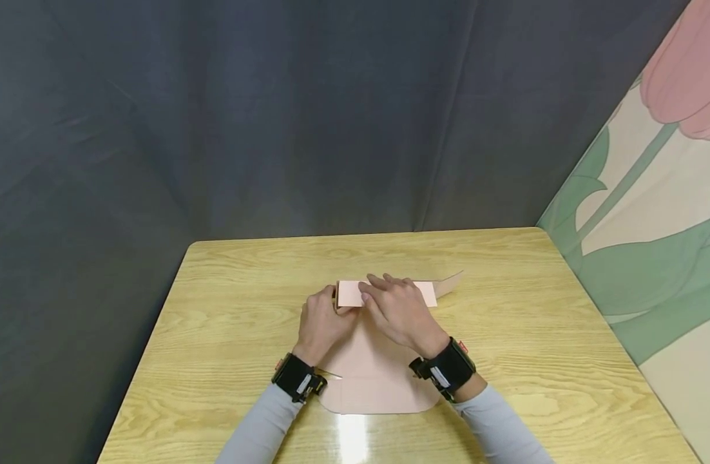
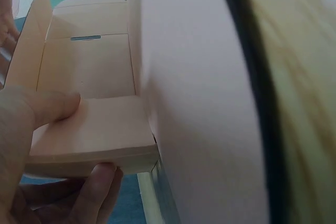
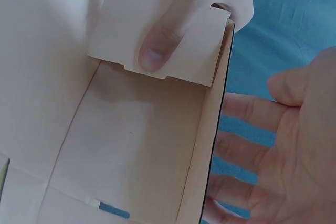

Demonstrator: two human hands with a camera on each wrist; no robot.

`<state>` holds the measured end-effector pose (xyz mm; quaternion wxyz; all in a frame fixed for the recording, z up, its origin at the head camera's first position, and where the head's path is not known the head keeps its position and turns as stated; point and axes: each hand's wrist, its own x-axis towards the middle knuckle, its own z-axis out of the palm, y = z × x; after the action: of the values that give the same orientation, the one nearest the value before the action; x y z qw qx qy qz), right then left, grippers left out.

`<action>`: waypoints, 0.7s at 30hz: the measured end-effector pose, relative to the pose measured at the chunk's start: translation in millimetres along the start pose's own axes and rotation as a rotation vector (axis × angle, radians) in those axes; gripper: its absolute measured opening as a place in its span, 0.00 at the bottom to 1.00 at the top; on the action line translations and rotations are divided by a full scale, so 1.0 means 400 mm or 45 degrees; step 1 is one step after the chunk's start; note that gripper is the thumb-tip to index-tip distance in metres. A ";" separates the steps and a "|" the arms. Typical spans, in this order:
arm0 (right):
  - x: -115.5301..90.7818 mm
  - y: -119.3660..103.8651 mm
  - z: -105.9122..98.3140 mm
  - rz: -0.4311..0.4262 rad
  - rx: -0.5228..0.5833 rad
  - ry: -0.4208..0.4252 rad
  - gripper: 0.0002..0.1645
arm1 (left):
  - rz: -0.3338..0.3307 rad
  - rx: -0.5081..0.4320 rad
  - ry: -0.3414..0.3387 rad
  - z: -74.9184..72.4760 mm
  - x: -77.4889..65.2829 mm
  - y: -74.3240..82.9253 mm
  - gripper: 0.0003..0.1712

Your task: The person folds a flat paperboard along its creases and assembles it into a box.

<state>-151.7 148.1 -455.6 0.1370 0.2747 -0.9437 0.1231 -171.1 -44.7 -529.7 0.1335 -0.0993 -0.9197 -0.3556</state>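
A partly folded pale pink cardboard box (image 1: 349,294) is held above the wooden table, its broad lid panel (image 1: 375,393) reaching toward me. My left hand (image 1: 325,325) grips the box's left end. In the right wrist view, its thumb lies inside on a folded end flap (image 3: 115,30); the left wrist view shows its other fingers outside the end wall. My right hand (image 1: 404,312) lies over the long side wall (image 3: 207,129), fingers fairly straight and touching its outer face. At the far end an unfolded flap (image 1: 450,283) sticks out to the right.
The light wooden table (image 1: 216,335) extends around the box on all sides. A dark curtain (image 1: 332,116) hangs behind it. On the right is a flower-patterned surface (image 1: 651,270). A small slot (image 3: 113,210) shows in the cardboard.
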 end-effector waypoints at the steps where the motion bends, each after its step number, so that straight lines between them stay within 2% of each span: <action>1: -0.001 0.001 0.001 -0.009 -0.004 0.006 0.25 | -0.008 0.012 -0.001 0.001 0.000 0.001 0.24; 8: 0.002 0.005 -0.001 -0.056 -0.014 0.076 0.24 | -0.005 0.050 0.031 0.006 0.006 0.008 0.18; 21: 0.003 0.002 0.001 -0.033 -0.040 0.051 0.25 | -0.007 0.172 0.065 0.012 0.014 0.019 0.08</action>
<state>-153.1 148.0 -455.5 0.1616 0.2823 -0.9390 0.1118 -175.1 -35.5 -526.7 0.1623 -0.0782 -0.9382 -0.2955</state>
